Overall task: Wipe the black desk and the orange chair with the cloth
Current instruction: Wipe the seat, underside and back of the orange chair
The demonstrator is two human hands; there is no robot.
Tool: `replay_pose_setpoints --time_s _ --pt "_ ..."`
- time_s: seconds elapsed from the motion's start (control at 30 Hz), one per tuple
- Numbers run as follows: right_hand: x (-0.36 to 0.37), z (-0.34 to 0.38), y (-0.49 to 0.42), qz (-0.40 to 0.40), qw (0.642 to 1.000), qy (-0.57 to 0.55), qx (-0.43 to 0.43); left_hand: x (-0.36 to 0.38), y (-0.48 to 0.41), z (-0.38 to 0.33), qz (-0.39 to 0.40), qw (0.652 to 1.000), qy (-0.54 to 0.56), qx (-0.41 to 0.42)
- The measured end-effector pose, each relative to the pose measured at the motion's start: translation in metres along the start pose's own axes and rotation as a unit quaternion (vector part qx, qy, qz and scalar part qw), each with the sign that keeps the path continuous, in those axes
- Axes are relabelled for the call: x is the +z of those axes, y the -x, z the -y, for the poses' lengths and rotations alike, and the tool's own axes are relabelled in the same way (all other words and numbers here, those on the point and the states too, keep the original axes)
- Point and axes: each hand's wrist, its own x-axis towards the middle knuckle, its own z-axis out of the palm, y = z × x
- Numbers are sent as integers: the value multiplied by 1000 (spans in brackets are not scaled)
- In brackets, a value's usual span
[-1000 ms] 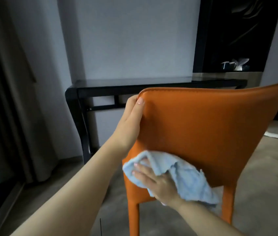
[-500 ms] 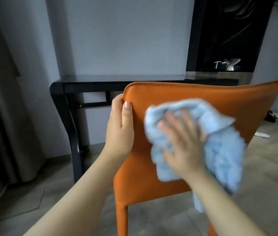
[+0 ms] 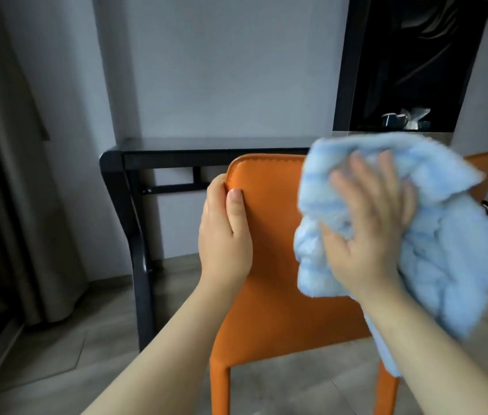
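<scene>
Cloth beneath spread right fingers, pressed against chair back

Back of the orange chair barring the black worktop, left hand gripping its left edge, right hand pressing the blue cloth over its upper right, bare strip between them, open floor left toward the curtain.

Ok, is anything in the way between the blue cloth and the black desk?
Yes. The orange chair stands right in front of the black desk, and its backrest is between the desk and the blue cloth under the right hand. The left hand grips the backrest's edge.
</scene>
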Motion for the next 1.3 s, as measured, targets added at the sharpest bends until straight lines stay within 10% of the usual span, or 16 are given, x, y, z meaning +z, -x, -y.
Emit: replay_pose_setpoints --time_s 0.07,0.23,0.5,0.67,1.0,1.07,1.17,1.3 --pt "3 8 11 -9 999 3 37 1 1 0 -5 1000 7 -7" --pt "10 18 149 342 889 76 -295 -1 3 -1 -13 1000 4 -4" --pt "13 -3 123 282 948 65 -132 6 -1 1 -54 998 -31 22" --pt "24 3 177 410 849 65 -326 6 2 6 -58 997 -32 29" --pt "-6 -33 10 -46 994 93 -38 11 2 8 -79 996 -24 35" --pt "-20 -57 15 -78 982 38 170 12 2 6 -74 996 -22 34" --pt "-13 -55 28 -178 861 -59 473 12 3 5 -78 996 -20 30" --pt "11 22 30 -77 966 -4 247 13 1 9 -88 995 -16 35"
